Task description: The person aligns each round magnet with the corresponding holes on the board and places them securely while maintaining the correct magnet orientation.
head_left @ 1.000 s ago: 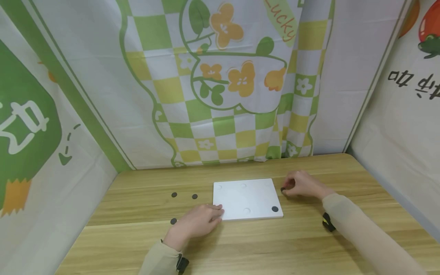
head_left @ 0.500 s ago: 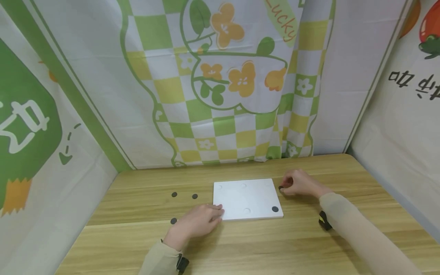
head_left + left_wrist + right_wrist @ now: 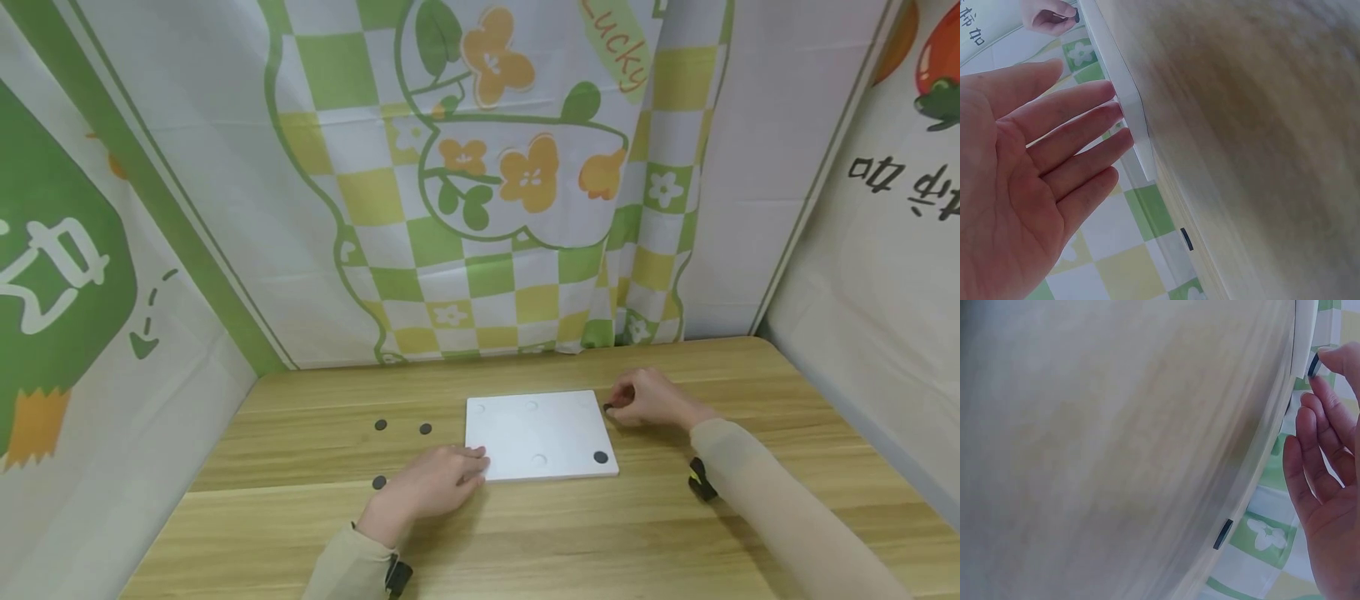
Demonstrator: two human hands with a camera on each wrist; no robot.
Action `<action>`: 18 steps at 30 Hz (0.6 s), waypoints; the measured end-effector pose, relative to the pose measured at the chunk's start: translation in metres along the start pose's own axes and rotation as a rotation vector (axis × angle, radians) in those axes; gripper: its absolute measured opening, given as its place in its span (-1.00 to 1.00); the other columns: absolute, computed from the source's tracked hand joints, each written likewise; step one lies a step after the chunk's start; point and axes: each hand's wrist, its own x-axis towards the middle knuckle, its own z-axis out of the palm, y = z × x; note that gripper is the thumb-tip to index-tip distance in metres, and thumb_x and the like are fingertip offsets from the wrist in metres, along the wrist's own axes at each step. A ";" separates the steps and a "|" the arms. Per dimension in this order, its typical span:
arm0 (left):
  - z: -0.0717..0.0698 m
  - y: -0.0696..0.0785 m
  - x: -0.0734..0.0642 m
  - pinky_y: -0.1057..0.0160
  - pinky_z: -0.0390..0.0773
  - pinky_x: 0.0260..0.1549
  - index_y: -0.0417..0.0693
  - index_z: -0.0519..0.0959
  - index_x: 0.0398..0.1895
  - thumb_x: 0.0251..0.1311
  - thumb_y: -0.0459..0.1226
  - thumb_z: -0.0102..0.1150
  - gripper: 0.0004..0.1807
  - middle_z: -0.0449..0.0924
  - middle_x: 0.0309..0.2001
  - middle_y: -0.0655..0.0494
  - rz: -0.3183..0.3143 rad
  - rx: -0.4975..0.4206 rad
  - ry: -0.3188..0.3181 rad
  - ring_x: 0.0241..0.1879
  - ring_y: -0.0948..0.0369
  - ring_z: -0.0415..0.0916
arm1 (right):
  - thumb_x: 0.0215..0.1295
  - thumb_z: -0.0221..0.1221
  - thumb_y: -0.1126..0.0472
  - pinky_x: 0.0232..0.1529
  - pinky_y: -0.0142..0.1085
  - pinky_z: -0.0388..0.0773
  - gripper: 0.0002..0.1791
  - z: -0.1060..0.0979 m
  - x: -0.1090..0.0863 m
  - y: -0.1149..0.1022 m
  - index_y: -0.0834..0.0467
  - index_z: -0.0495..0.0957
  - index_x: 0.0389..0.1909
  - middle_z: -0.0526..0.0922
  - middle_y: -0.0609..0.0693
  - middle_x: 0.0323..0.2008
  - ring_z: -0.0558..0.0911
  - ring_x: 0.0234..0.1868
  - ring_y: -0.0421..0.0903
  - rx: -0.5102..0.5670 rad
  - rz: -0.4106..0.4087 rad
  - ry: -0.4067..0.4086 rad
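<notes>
A white rectangular board point(image 3: 510, 433) with shallow round recesses lies flat on the table. One black disc point(image 3: 601, 457) sits in its front right recess. My right hand point(image 3: 651, 398) pinches another small black disc point(image 3: 1315, 364) between thumb and index finger, just off the board's right edge near the back corner. In the right wrist view its other fingers extend loosely. My left hand point(image 3: 442, 481) rests its fingertips on the front left corner of the board, fingers fairly straight and slightly spread in the left wrist view.
Left of the board on the wooden table point(image 3: 555, 542) lie three loose black discs, among them a back left disc point(image 3: 381, 425) and a front disc point(image 3: 378, 482) beside my left wrist. Another disc point(image 3: 1223, 534) shows in the right wrist view. Printed curtains point(image 3: 510, 292) hang behind.
My right hand has shifted slightly left and back with the pinched disc, closer to the board's right edge. My left hand and the board stay in place.
</notes>
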 end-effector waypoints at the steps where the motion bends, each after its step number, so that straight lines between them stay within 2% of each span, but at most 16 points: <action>1: 0.000 0.000 0.000 0.06 0.40 0.26 -0.07 0.52 0.16 0.38 -0.15 -0.05 -0.62 0.46 0.24 0.03 0.003 0.002 0.001 0.24 0.04 0.42 | -0.05 0.41 0.09 -0.41 -0.47 0.54 -0.89 0.001 0.000 0.000 -0.04 0.66 -0.51 0.63 -0.23 -0.49 0.53 -0.45 -0.34 0.004 0.005 -0.002; 18: -0.002 0.002 0.000 0.06 0.39 0.27 -0.07 0.52 0.17 0.38 -0.16 -0.06 -0.62 0.44 0.26 0.03 -0.013 -0.009 -0.012 0.25 0.04 0.40 | -0.02 0.39 0.08 -0.35 -0.43 0.56 -0.89 0.004 0.010 -0.003 -0.04 0.66 -0.47 0.64 -0.21 -0.48 0.56 -0.42 -0.29 0.057 0.068 -0.027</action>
